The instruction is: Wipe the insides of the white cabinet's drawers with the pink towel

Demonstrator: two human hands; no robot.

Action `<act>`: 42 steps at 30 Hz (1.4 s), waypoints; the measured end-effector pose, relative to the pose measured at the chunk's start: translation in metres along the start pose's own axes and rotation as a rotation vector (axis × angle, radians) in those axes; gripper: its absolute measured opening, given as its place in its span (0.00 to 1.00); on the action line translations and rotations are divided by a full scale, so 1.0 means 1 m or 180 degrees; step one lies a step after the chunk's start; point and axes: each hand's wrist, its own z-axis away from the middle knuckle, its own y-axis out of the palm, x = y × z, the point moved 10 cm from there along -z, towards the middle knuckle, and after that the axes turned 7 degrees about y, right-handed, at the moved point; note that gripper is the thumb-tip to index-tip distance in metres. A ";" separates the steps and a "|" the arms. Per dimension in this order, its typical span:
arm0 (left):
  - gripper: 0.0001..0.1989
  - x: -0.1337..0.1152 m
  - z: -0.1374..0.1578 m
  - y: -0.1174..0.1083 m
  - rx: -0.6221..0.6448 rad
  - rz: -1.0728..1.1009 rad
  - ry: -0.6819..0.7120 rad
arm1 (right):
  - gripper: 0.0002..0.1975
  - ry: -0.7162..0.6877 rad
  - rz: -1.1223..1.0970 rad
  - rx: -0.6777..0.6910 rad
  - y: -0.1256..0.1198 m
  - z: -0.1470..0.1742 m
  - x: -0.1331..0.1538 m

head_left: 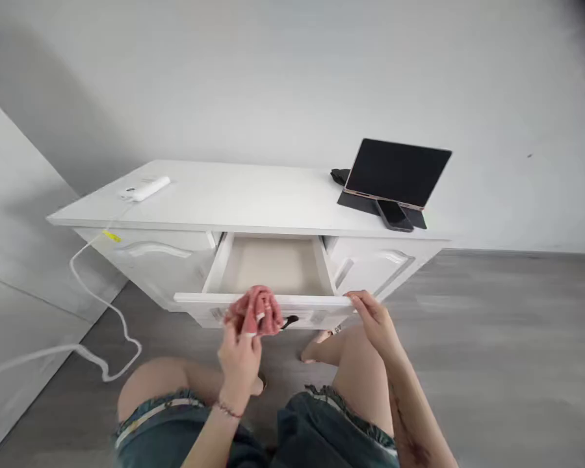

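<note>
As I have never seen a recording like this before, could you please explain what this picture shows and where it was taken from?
Of course. There is no machine here: the two hands are a person's own, and the one picture comes from a camera worn on their head, looking forward and down.

The left hand holds a bunched pink cloth at the front of a pulled-out drawer. The right hand touches the right end of that drawer's front.

The drawer belongs to a white cabinet. On top, towards the right, a tablet with a dark screen is propped up, with a phone lying in front of it. Towards the left lies a white block with a long cable hanging down.
</note>
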 end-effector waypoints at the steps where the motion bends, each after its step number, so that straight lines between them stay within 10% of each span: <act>1: 0.21 0.020 0.002 -0.004 -0.0025 -0.0025 -0.0234 | 0.16 -0.0013 0.0002 0.0001 0.001 -0.001 0.000; 9: 0.20 0.090 0.037 -0.005 -0.0304 0.0396 -0.1535 | 0.15 -0.0128 -0.0127 -0.0047 0.002 -0.002 0.002; 16: 0.16 0.070 0.063 0.032 -0.0057 0.0685 -0.1444 | 0.15 -0.0128 -0.0120 -0.0095 0.000 -0.001 0.009; 33: 0.27 -0.005 0.069 0.037 -0.0039 0.0934 -0.0957 | 0.16 -0.0113 0.0138 -0.0272 -0.003 0.001 0.010; 42: 0.30 -0.062 0.060 0.032 0.0204 0.1297 0.0217 | 0.10 -0.0947 0.1379 -0.2201 -0.006 0.065 0.050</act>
